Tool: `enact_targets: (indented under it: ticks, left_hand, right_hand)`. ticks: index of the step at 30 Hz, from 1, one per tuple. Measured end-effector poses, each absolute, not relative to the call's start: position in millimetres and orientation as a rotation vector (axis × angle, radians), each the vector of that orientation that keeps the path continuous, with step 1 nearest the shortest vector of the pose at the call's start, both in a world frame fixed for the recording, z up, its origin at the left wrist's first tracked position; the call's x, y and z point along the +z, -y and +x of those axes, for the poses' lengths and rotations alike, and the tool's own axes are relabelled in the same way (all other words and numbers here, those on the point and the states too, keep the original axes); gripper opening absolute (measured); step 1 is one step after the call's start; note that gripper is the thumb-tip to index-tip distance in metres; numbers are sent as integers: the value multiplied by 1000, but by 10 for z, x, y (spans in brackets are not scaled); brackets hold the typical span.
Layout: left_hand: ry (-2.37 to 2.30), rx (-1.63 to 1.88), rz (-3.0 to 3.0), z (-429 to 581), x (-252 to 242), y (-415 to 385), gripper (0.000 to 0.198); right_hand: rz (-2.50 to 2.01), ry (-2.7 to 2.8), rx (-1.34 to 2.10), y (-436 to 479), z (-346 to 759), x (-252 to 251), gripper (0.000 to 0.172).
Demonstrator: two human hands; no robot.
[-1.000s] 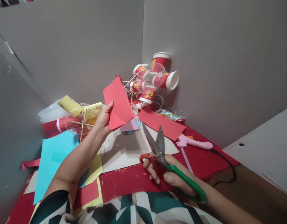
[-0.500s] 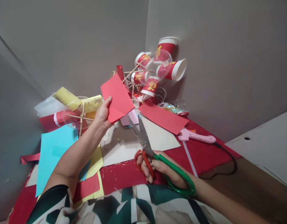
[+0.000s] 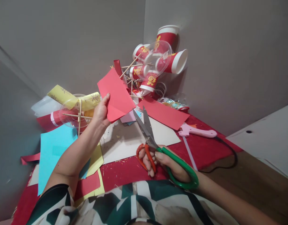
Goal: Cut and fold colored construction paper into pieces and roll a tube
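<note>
My left hand grips a sheet of red paper by its left edge, thumb on top, holding it up above the table. Fingers of my right hand pass through the handles of the scissors, one handle orange-red and one green. The blades are spread and point up toward the lower right corner of the red paper; whether they touch it I cannot tell. Behind them a second red sheet lies over a white board.
Several red and white paper cups on sticks stand at the back. A pink glue gun with a black cable lies right. To the left are blue paper, yellow paper and a stick frame with rolled papers.
The view has shifted slightly, and most of the scene sits a little higher in it. Both hands keep their hold; the scissors are a little nearer the red paper's corner.
</note>
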State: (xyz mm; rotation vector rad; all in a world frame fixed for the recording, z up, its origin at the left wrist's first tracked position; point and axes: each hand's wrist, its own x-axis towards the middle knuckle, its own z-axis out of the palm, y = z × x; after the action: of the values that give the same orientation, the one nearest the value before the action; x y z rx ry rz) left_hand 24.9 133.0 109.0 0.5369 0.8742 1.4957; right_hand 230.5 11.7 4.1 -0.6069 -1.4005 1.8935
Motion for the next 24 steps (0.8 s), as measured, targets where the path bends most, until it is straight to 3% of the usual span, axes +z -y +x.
enact_targets:
  ticks: [13, 24]
  left_hand:
    - [-896, 1496, 557, 237, 1066, -1352, 22]
    - [-897, 1495, 538, 259, 1072, -1349, 11]
  right_hand:
    - [-560, 1366, 1908, -118, 2316, -59, 45]
    - [-566, 1389, 1913, -119, 2318, -22, 46]
